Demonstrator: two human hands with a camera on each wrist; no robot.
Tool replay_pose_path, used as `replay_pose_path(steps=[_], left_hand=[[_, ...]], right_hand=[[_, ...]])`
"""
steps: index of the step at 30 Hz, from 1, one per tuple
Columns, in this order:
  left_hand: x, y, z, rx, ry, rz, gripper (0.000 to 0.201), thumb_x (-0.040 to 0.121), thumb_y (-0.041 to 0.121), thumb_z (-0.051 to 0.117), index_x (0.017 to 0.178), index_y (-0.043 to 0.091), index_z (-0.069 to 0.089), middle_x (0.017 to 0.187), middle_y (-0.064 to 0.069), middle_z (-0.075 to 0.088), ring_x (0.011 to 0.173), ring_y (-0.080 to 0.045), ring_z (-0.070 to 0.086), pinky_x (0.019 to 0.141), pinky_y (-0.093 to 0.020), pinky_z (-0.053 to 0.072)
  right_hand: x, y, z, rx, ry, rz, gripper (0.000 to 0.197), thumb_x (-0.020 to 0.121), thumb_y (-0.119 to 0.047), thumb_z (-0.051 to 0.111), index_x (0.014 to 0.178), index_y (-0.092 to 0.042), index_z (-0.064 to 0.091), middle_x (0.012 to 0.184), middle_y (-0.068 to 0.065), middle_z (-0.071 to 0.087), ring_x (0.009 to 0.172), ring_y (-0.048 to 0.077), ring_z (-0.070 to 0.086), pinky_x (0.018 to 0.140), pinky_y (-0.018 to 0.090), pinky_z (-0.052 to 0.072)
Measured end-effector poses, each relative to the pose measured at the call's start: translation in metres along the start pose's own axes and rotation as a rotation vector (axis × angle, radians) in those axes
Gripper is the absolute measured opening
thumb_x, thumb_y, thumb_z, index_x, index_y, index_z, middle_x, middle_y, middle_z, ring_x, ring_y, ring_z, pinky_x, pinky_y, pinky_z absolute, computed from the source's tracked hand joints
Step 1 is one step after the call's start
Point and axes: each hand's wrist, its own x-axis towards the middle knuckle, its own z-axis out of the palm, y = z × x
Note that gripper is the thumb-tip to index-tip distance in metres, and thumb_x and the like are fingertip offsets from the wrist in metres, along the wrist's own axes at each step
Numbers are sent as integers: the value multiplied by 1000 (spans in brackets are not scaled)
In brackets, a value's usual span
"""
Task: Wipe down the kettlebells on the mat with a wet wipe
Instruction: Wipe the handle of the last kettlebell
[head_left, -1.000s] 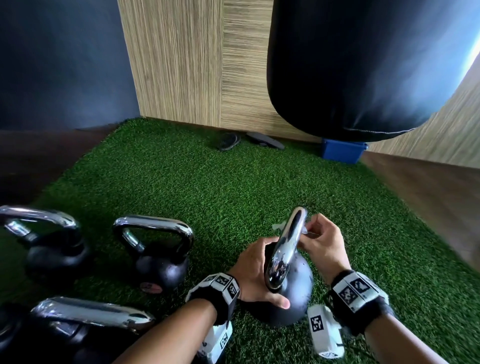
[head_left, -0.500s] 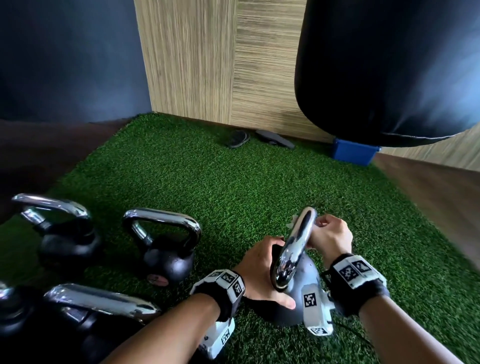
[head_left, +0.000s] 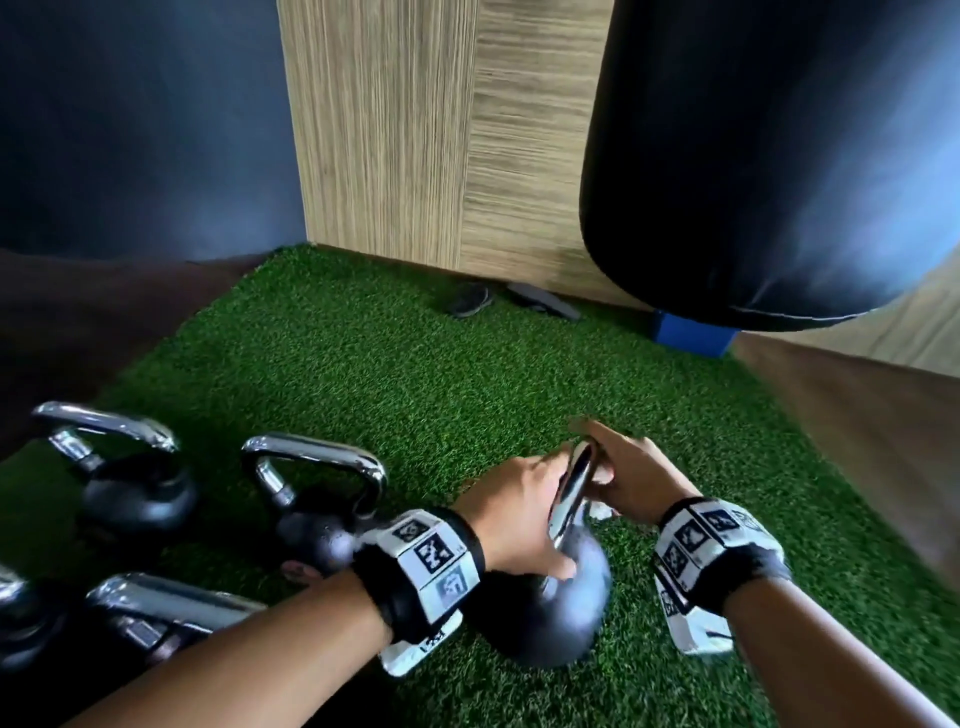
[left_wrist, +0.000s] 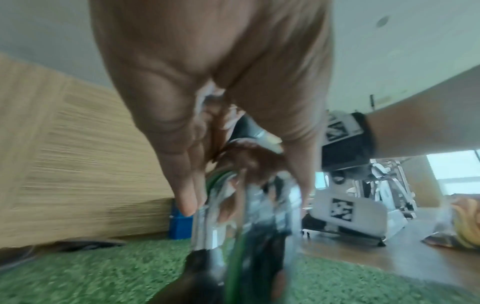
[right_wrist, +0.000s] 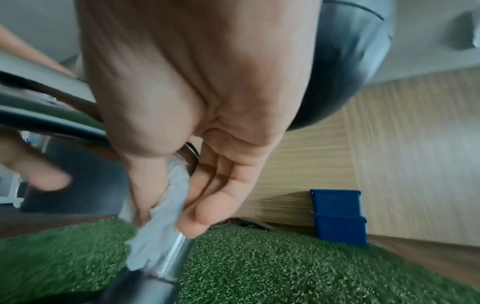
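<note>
A black kettlebell (head_left: 561, 618) with a chrome handle (head_left: 571, 499) stands on the green turf mat (head_left: 415, 395), near its front. My left hand (head_left: 514, 519) grips the handle from the left, with fingers and thumb on either side of the chrome (left_wrist: 207, 226). From the right, my right hand (head_left: 634, 483) holds a white wet wipe (right_wrist: 161, 216) and presses it against the handle's far chrome leg (right_wrist: 174, 259). In the head view only a small corner of the wipe (head_left: 602, 512) shows under that hand.
Three more chrome-handled kettlebells (head_left: 140, 488) (head_left: 322, 525) (head_left: 156, 613) stand at the left. A black punching bag (head_left: 779, 156) hangs at the upper right above a blue box (head_left: 693, 332). Two dark flat things (head_left: 470, 301) lie by the wooden wall. Wood floor borders the mat.
My left hand has moved up from the base of the handle to higher on it. My right hand with the wipe has reached over the handle's far end. The view has shifted.
</note>
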Motion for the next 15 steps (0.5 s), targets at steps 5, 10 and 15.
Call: replay_pose_path(steps=[5, 10, 15], left_hand=[[4, 11, -6, -64, -71, -113, 53, 67, 11, 81, 112, 14, 55, 90, 2, 68, 75, -13, 68, 64, -30, 62], [12, 5, -23, -9, -202, -112, 69, 66, 9, 84, 128, 17, 55, 109, -1, 70, 92, -17, 69, 80, -35, 61], [29, -6, -53, 178, -386, 8, 112, 67, 9, 87, 156, 40, 25, 125, -1, 57, 108, -15, 57, 89, -26, 49]], right_hand=[[2, -8, -9, -179, 14, 54, 32, 88, -24, 70, 118, -30, 63, 98, -3, 74, 87, 16, 69, 81, 29, 56], [-6, -10, -14, -191, 24, 179, 33, 85, -19, 67, 115, -33, 63, 100, -3, 72, 92, 19, 70, 75, 28, 56], [-27, -9, -17, -259, 27, 331, 26, 84, -23, 60, 110, -27, 65, 103, 1, 72, 97, 26, 70, 76, 32, 54]])
